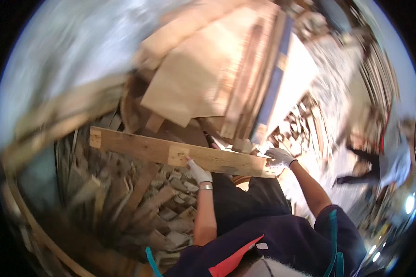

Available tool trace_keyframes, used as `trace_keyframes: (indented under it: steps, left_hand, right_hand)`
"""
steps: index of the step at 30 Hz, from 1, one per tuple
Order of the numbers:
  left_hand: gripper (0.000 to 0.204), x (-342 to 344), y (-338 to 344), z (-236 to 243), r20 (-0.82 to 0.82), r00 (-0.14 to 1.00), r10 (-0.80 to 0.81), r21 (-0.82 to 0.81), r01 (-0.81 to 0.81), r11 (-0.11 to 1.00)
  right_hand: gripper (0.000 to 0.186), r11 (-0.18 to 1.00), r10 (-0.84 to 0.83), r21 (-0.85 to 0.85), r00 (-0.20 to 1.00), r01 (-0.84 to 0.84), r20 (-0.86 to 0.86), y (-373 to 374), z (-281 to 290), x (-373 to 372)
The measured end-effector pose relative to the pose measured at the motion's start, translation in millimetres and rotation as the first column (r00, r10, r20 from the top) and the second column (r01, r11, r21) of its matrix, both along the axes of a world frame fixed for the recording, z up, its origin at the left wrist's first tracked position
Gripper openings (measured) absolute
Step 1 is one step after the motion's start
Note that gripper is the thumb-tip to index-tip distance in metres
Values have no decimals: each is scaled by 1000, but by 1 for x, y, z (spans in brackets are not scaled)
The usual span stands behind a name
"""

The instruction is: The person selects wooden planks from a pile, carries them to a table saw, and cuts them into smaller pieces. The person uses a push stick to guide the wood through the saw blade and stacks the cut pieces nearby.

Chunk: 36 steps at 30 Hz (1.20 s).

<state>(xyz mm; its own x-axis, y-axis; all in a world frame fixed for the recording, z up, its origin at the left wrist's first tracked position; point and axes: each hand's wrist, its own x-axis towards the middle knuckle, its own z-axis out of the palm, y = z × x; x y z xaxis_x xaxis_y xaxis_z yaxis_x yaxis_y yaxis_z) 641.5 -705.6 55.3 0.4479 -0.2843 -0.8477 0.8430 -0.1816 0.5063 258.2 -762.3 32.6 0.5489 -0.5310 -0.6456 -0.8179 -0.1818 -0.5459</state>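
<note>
While both gloved hands gripped it, the long wooden plank point(171, 152) hung level above a heap of wood scraps point(138, 203). The left hand point(198, 171) clasped its middle, the right hand point(279, 158) its end, beside stacked boards point(217, 78).

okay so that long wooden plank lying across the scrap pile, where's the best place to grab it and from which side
Probably along its near long edge, from the person's side. The plank is long and flat, so two grips set well apart should steady it: one near the middle, where the left hand sits, and one at the right end, where the right hand sits.
</note>
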Motion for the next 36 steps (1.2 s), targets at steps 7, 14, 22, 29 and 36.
trace_keyframes:
  steps: [7, 14, 22, 29, 36]
  left_hand:
    - [49, -173, -31, -68, 45, 900, -433, 16, 433, 901]
    - [46, -274, -156, -88, 300, 408, -862, 114, 882, 457]
    - [61, -269, -259, -156, 627, 6, -779, 263, 940, 219]
    - [97, -213, -204, -220, 140, -383, -913, 739, 654, -161]
    - [92, -244, -169, -240, 108, -350, -930, 770, 621, -144]
  right_hand:
    - [53, 567, -808, 69, 570, 821, -150, 175, 53, -77]
    - [53, 269, -935, -102, 234, 958, -265, 150, 32, -49]
    - [63, 176, -982, -42, 172, 984, -77, 51, -111, -10]
    - [62, 88, -994, 75, 93, 993, -59, 3, -252, -44]
    - [78, -101, -974, 290, -35, 952, -225, -17, -286, -24]
